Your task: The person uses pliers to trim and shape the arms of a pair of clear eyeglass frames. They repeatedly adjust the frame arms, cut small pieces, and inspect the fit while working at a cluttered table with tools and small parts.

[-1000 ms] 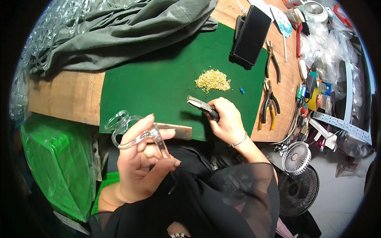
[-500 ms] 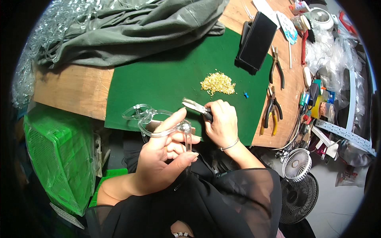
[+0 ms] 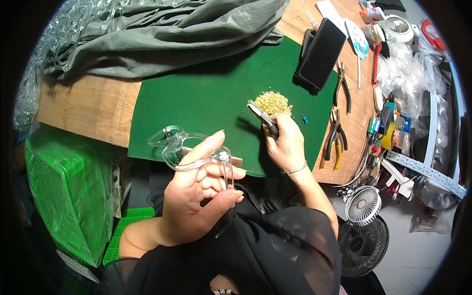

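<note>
My left hand point(image 3: 194, 199) is closed on a clear plastic eyeglasses frame point(image 3: 194, 163), with the index finger reaching through one rim and the thumb against a see-through temple arm. In my right hand point(image 3: 286, 140) is a pair of pliers point(image 3: 262, 114) with dark handles, its metal jaws pointing up and left beside a heap of tiny gold-coloured pieces point(image 3: 273, 102). The pliers' tip hangs over or just at the heap's left edge; whether a piece sits in it is too small to tell. Both hands are over the front of a green mat point(image 3: 196, 103).
Two pairs of pliers point(image 3: 342, 88) lie on the wooden table at the right, beyond a black phone-like slab point(image 3: 320, 54). A blue push pin point(image 3: 305, 119) is near the heap. Grey cloth point(image 3: 162, 39) and clear frames point(image 3: 98, 14) fill the far left; green crates point(image 3: 73, 182) stand below.
My right hand has moved up and to the right, bringing the pliers' jaws to the gold heap. My left hand has shifted slightly left and still holds the eyeglasses frame.
</note>
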A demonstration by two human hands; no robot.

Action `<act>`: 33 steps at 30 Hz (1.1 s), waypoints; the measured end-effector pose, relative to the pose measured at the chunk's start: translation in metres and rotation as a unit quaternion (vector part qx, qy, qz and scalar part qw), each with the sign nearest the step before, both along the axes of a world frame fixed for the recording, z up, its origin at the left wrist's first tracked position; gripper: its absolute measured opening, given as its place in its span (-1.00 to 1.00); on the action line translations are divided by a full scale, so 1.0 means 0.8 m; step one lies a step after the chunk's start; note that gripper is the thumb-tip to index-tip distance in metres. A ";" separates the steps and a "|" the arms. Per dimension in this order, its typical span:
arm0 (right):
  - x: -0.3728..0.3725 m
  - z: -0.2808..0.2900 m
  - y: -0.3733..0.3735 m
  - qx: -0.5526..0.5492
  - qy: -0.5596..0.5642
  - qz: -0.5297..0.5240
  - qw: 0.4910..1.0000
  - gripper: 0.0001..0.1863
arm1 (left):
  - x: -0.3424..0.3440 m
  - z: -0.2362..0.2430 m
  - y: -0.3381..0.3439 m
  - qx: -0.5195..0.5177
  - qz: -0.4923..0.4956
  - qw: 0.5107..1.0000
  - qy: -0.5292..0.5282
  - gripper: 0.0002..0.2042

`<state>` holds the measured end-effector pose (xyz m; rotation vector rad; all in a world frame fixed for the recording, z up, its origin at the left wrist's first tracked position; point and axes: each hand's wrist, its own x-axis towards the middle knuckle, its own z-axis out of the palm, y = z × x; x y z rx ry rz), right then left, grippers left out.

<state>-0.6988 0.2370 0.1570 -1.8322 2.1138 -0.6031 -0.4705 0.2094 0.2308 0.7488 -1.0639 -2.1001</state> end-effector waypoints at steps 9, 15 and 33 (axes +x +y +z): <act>0.009 -0.004 0.002 0.004 0.027 -0.019 0.999 -0.81 | -0.002 -0.003 -0.002 0.016 -0.019 1.000 0.005 -0.27; 0.001 0.037 0.002 0.057 -0.215 -0.064 0.973 -0.89 | -0.014 0.005 0.000 0.043 -0.050 0.998 -0.018 -0.28; 0.052 0.102 -0.001 -0.202 -0.326 0.239 0.892 -0.87 | -0.005 0.017 0.001 0.158 -0.122 0.975 0.097 -0.32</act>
